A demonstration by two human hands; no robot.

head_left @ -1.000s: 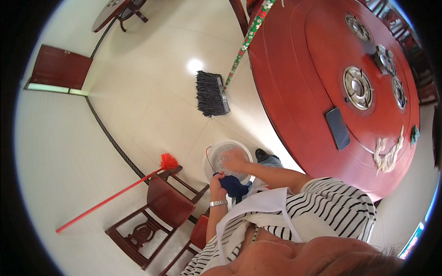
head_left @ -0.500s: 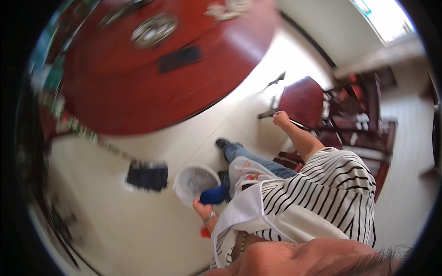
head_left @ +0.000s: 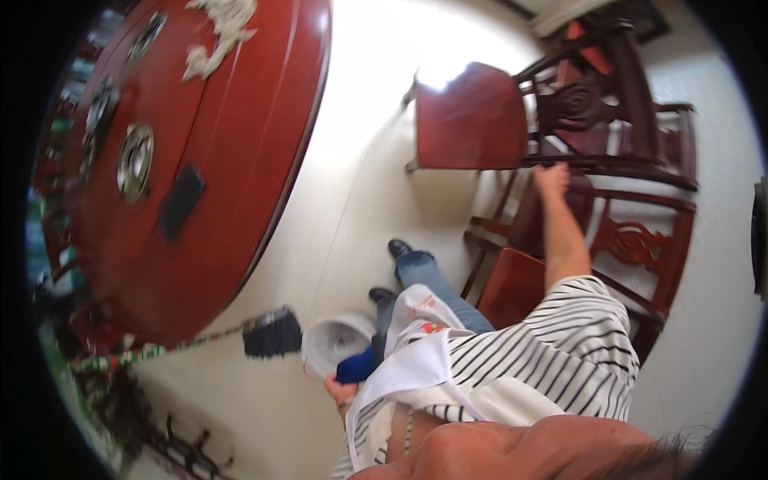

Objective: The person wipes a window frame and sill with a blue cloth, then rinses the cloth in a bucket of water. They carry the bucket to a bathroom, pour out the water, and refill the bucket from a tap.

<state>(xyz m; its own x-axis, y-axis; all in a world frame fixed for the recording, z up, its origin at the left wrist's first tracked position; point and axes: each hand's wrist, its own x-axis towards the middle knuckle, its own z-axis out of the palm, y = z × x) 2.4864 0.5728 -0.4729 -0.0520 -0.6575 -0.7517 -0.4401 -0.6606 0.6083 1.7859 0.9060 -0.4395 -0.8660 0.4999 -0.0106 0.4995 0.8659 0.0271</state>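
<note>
Dark-red, the chair [head_left: 470, 116] is gripped by the right hand [head_left: 552, 181] where seat meets back, its long axis stretched crosswise just beyond; blue cloth [head_left: 356, 366] is held by the left hand [head_left: 341, 390].

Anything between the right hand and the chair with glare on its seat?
Nothing visible. The right hand is at that chair, by the side of its backrest; blur hides how firmly its fingers hold.
</note>
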